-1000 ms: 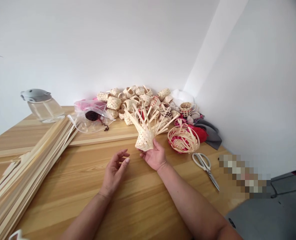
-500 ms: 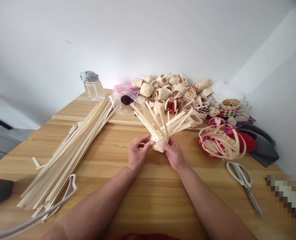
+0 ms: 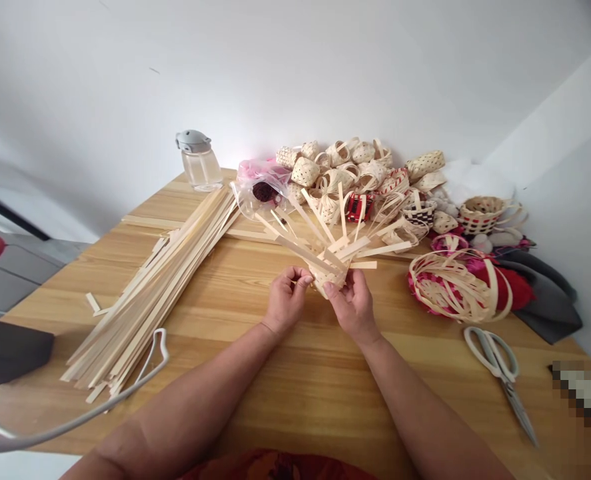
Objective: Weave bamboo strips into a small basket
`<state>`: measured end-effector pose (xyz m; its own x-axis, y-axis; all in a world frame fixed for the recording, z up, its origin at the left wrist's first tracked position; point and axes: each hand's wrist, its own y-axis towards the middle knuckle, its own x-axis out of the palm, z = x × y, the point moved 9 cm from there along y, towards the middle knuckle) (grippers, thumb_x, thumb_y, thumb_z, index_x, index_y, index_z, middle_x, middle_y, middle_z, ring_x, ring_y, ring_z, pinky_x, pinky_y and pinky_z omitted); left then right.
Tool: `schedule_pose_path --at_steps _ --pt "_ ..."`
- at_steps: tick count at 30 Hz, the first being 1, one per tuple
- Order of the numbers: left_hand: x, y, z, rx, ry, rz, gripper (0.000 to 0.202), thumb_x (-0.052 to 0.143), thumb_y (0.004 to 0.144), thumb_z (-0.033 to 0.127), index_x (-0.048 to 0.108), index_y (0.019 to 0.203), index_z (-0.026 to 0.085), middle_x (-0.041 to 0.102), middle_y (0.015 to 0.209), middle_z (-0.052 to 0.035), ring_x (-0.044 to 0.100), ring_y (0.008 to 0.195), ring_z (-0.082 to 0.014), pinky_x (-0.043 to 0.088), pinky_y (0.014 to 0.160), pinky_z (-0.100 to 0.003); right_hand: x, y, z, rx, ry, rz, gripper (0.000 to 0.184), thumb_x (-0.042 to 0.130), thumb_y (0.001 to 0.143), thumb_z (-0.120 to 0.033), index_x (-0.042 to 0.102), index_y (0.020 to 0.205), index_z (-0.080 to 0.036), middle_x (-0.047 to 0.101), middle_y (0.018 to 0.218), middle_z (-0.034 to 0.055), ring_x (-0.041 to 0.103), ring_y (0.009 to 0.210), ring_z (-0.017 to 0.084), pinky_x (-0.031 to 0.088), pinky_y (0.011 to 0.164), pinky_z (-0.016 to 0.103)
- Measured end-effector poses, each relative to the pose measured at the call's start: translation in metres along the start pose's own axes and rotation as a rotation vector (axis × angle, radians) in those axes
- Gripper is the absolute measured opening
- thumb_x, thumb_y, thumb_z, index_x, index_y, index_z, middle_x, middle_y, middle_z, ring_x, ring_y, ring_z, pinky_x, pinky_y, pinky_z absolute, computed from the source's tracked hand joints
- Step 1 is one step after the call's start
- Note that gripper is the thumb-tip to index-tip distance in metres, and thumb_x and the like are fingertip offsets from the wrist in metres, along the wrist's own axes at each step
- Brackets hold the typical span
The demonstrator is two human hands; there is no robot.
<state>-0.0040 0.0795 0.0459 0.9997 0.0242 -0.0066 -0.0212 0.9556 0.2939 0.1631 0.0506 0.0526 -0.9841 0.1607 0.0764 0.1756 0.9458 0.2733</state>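
A small half-woven basket [image 3: 331, 267] of pale strips sits between both hands above the wooden table [image 3: 255, 373]. Its loose strips fan upward and outward. My left hand [image 3: 286, 301] pinches a strip at the basket's left side, fingers closed. My right hand [image 3: 352, 305] grips the basket's base from the right, thumb on the weave.
A long bundle of pale strips [image 3: 165, 280] lies to the left. Several finished small baskets [image 3: 355, 173] are heaped at the back by the wall. A larger red and pale basket [image 3: 455, 287], scissors [image 3: 500, 367], a clear jar [image 3: 200, 161], a plastic bag [image 3: 260, 193] and a white cable [image 3: 90, 413] also lie on the table.
My left hand came from open on the table to pinching the basket's strip. The basket tilted and the strips spread flatter. The view swung left and down.
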Motion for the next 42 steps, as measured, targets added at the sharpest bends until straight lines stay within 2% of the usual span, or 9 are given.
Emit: schedule_pose_path --at_steps 7,12,15,19,22,33,36,38,42 --pt "0.019 -0.020 0.034 0.215 0.144 -0.177 0.024 0.059 0.095 0.040 0.061 0.082 0.020 0.063 0.078 -0.0034 0.054 0.071 -0.0157 0.045 0.070 -0.029 -0.018 0.013 0.008 0.048 0.100 0.093 0.035 0.075 0.084 -0.040 0.065 0.112 -0.023 0.072 0.113 0.0065 0.066 0.107 0.026 0.054 0.094 0.040" --pt "-0.008 -0.007 0.009 0.013 -0.130 0.060 0.039 0.050 0.098 0.051 0.055 0.075 0.020 0.057 0.074 -0.0020 0.054 0.072 -0.0155 0.046 0.071 -0.029 -0.026 0.018 0.021 0.223 0.365 0.120 0.041 0.070 0.083 -0.048 0.065 0.117 -0.025 0.071 0.121 0.0060 0.066 0.107 0.027 0.059 0.077 0.039" --pt "-0.020 0.001 0.006 0.025 -0.126 0.131 0.050 0.039 0.102 0.052 0.052 0.065 0.020 0.061 0.082 -0.0064 0.060 0.088 -0.0193 0.047 0.082 -0.032 -0.021 0.015 0.022 0.264 0.426 0.091 0.040 0.071 0.082 -0.047 0.066 0.115 -0.026 0.071 0.122 0.0060 0.067 0.109 0.028 0.059 0.077 0.040" --pt "-0.015 -0.010 0.040 0.312 0.190 0.101 0.030 0.057 0.096 0.038 0.064 0.122 0.024 0.057 0.119 -0.0103 0.053 0.118 -0.0255 0.044 0.099 -0.039 -0.010 0.011 0.020 0.275 0.435 0.035 0.039 0.074 0.081 -0.044 0.068 0.113 -0.024 0.074 0.116 0.0063 0.068 0.105 0.029 0.058 0.081 0.042" --pt "0.004 -0.022 0.054 0.431 0.364 -0.053 0.036 0.060 0.094 0.035 0.065 0.129 0.028 0.054 0.118 -0.0099 0.051 0.115 -0.0266 0.039 0.105 -0.045 -0.004 0.010 0.014 0.223 0.410 -0.022 0.037 0.074 0.082 -0.041 0.068 0.114 -0.024 0.074 0.115 0.0049 0.068 0.107 0.027 0.055 0.091 0.042" --pt "-0.007 -0.007 0.022 0.206 0.128 -0.026 0.038 0.059 0.095 0.041 0.058 0.129 0.025 0.054 0.126 -0.0107 0.050 0.121 -0.0271 0.042 0.105 -0.044 -0.002 0.011 0.014 0.186 0.441 -0.048 0.039 0.073 0.082 -0.040 0.068 0.118 -0.025 0.075 0.115 0.0044 0.067 0.109 0.029 0.053 0.095 0.042" --pt "0.010 -0.006 0.001 0.015 -0.139 -0.202 0.062 0.061 0.092 0.048 0.040 0.146 0.023 0.057 0.129 -0.0126 0.056 0.120 -0.0283 0.048 0.100 -0.044 0.005 0.009 0.013 0.198 0.444 -0.131 0.042 0.073 0.081 -0.042 0.068 0.118 -0.024 0.075 0.110 0.0045 0.068 0.103 0.029 0.054 0.092 0.041" --pt "0.027 -0.012 -0.004 -0.064 -0.195 -0.349 0.063 0.068 0.088 0.045 0.045 0.142 0.021 0.058 0.133 -0.0129 0.056 0.124 -0.0291 0.047 0.103 -0.043 0.010 0.007 0.010 0.180 0.401 -0.205 0.041 0.074 0.081 -0.042 0.069 0.116 -0.023 0.075 0.108 0.0040 0.068 0.101 0.027 0.053 0.092 0.039" --pt "0.029 -0.014 -0.007 -0.128 -0.219 -0.321 0.065 0.080 0.078 0.040 0.051 0.132 0.020 0.064 0.128 -0.0104 0.060 0.120 -0.0287 0.048 0.103 -0.041 0.013 0.002 0.009 0.117 0.234 -0.251 0.043 0.072 0.085 -0.043 0.067 0.123 -0.024 0.072 0.112 0.0041 0.065 0.106 0.024 0.053 0.092 0.035"
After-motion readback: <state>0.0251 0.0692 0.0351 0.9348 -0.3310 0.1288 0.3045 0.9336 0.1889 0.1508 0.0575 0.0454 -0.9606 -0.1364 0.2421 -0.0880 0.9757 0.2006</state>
